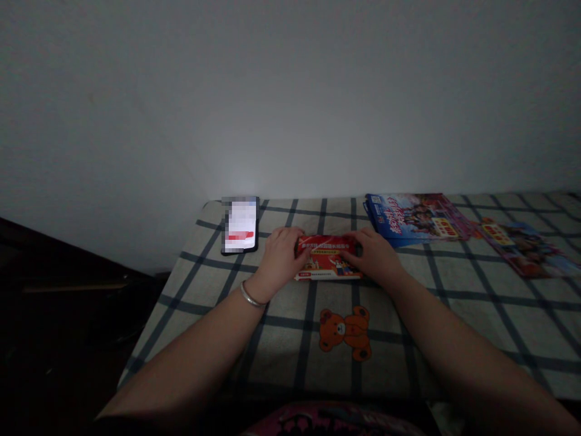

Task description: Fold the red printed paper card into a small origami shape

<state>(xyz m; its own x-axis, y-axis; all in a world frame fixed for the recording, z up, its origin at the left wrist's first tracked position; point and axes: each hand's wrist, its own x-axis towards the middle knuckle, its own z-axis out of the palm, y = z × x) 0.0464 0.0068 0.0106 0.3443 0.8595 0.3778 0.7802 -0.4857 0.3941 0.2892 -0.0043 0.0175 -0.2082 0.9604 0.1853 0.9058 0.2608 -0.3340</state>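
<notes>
A red printed leaflet with yellow and white lettering and small cartoon figures lies low over the tablecloth, between my two hands. At its left end my left hand grips it, thumb on the printed face and fingers curled over the far edge. A silver bangle circles that wrist. My right hand holds the other end the same way, its thumb reaching in across the print. The fingertips behind the leaflet are hidden, and whether it is folded I cannot tell.
Left of my hands lies a phone with a lit, partly blurred screen. Several colourful leaflets are piled at the back right, with another leaflet beside them. The checked tablecloth bears an orange bear print. A wall borders the table's back.
</notes>
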